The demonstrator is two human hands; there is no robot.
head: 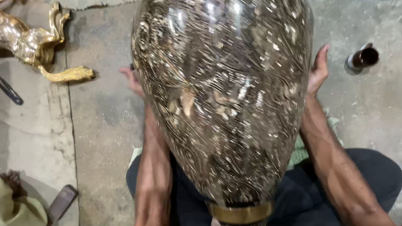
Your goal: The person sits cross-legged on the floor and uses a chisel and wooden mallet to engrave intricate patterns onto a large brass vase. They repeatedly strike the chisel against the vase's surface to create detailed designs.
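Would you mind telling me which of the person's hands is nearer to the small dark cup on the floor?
The right hand, pressed to the big patterned vase, is nearer the small dark cup. The left hand sits across the vase, farther away.

Left hand (132, 81): open, on the left side of the scene, mostly hidden; only fingers and the hand's edge show.
Right hand (318, 68): open, fingers straight and together, pointing to the far side, palm turned inward to the left.
Forearms: both bare, reaching from the near edge toward the far side, well apart from each other.
Legs: folded near the body, in dark trousers.
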